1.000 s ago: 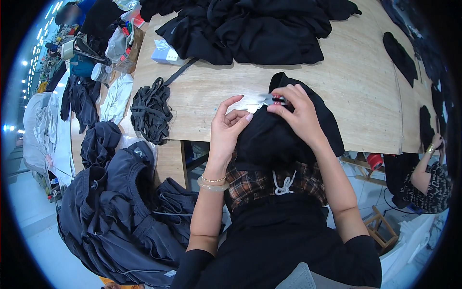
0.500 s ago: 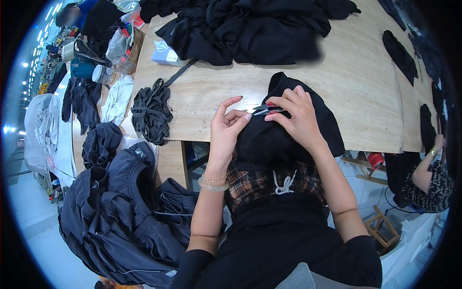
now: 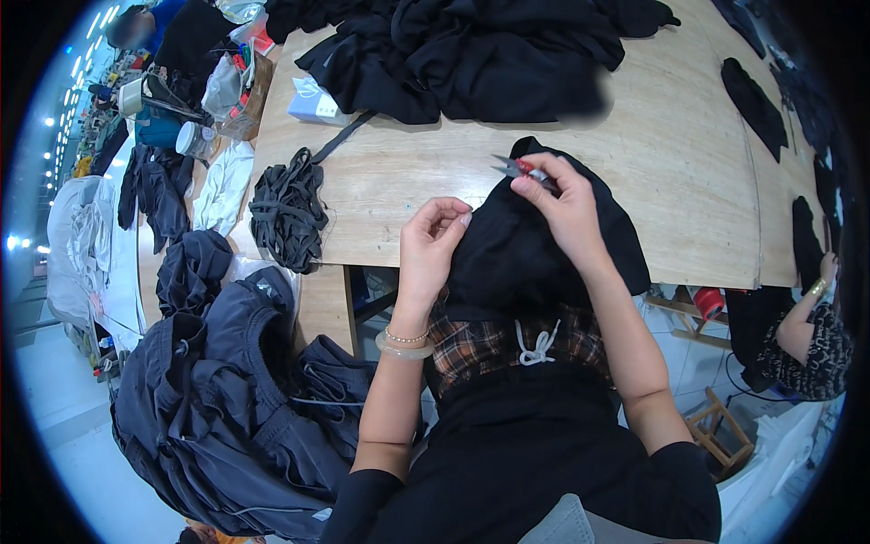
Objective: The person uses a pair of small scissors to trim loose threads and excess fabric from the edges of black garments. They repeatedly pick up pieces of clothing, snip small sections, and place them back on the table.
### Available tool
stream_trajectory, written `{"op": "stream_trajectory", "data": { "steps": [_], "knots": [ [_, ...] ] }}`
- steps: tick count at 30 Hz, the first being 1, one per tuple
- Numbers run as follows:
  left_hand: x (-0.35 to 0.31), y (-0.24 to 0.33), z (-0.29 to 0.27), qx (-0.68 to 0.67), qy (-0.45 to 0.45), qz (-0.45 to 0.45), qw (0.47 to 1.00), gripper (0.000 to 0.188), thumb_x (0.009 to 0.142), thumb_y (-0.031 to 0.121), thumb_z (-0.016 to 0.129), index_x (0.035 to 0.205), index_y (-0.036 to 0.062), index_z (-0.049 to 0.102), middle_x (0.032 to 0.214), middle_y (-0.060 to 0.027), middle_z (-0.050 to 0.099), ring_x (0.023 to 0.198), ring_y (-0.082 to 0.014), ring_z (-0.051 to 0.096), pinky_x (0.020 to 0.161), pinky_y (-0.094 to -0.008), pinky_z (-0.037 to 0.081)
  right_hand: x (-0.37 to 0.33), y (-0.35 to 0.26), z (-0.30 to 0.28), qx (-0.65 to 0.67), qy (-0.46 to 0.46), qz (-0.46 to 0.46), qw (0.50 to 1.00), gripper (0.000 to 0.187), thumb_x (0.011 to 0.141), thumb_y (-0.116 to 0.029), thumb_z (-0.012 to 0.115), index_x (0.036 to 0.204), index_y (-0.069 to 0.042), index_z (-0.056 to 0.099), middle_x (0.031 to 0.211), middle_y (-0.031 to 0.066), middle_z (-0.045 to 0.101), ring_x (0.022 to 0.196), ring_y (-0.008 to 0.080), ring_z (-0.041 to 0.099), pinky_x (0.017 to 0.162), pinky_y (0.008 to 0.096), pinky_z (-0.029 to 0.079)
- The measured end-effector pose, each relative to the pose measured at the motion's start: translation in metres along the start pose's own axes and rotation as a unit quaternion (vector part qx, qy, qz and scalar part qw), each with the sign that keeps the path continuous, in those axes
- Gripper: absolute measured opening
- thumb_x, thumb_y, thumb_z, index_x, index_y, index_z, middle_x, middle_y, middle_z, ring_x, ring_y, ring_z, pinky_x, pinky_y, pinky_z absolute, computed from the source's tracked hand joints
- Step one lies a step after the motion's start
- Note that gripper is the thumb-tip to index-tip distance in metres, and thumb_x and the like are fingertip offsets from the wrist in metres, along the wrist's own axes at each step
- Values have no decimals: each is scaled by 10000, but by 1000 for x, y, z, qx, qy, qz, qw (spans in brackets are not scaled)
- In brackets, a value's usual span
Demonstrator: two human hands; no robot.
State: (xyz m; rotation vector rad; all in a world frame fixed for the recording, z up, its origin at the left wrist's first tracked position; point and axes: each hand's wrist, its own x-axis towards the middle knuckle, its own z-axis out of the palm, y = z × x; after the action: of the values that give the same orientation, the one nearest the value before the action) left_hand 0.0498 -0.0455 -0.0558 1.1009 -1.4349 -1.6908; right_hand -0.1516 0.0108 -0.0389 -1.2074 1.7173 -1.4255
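A black garment (image 3: 507, 254) lies bunched over my lap and the near edge of the table. In my right hand (image 3: 569, 208) is a pair of small thread snips (image 3: 513, 167) with red on the handles, held above the garment's far part. The blades point left and stand apart. My left hand (image 3: 433, 240) is closed in a pinch at the garment's left edge, thumb against fingertips. Whatever it pinches is too small to make out.
A large black fabric heap (image 3: 471, 63) covers the table's far side, beside a tissue box (image 3: 315, 102). Coiled dark strips (image 3: 288, 210) lie left. Dark grey garments (image 3: 227, 390) are piled at my left. A co-worker's arm (image 3: 802, 313) shows at right.
My right hand has drawn the snips up and away from my left fingertips. The left hand stays near the garment's edge, its fingers curled in more.
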Motion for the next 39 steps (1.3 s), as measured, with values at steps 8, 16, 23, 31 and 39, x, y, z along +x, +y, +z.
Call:
{"op": "stream_trajectory", "data": {
  "steps": [8, 16, 23, 31, 39],
  "knots": [
    [-1, -2, -1, -86, -7, -38, 995, 164, 942, -30, 662, 1087, 28, 611, 971, -46, 705, 907, -75, 643, 819, -202, 500, 3, -1, -6, 70, -89, 38, 993, 391, 857, -242, 815, 1126, 2, 670, 1038, 68, 665, 978, 124, 624, 914, 284, 497],
    [1, -4, -2, -116, -33, -32, 992, 156, 952, -19, 657, 1083, 34, 591, 1020, -56, 703, 964, -86, 641, 861, -202, 489, 4, -1, 27, 18, -119, -46, 992, 150, 801, 15, 702, 948, 35, 675, 848, 155, 656, 731, 219, 640, 686, 319, 485],
    [1, -2, 4, 133, 20, 142, 981, 164, 894, -10, 709, 1057, -2, 721, 953, -40, 665, 810, -120, 624, 771, -220, 478, 8, -12, 31, -53, -114, -134, 983, 166, 759, 9, 666, 923, 20, 640, 826, 174, 624, 796, 360, 628, 695, 393, 492],
    [-7, 6, 11, 255, 123, 148, 948, 58, 900, 9, 698, 951, -19, 697, 927, -70, 680, 802, -139, 650, 638, -252, 489, 8, -9, 35, 8, -115, -14, 993, 221, 878, -173, 732, 976, -8, 622, 856, 127, 678, 739, 212, 642, 687, 330, 491],
    [-5, -2, 12, 158, 134, 107, 972, 64, 958, -16, 613, 915, -63, 616, 816, -119, 659, 707, -145, 665, 622, -285, 606, 5, 4, -3, -134, -97, -68, 984, 234, 798, -162, 797, 907, -28, 639, 836, 59, 652, 787, 192, 566, 719, 319, 465]
  ]
}}
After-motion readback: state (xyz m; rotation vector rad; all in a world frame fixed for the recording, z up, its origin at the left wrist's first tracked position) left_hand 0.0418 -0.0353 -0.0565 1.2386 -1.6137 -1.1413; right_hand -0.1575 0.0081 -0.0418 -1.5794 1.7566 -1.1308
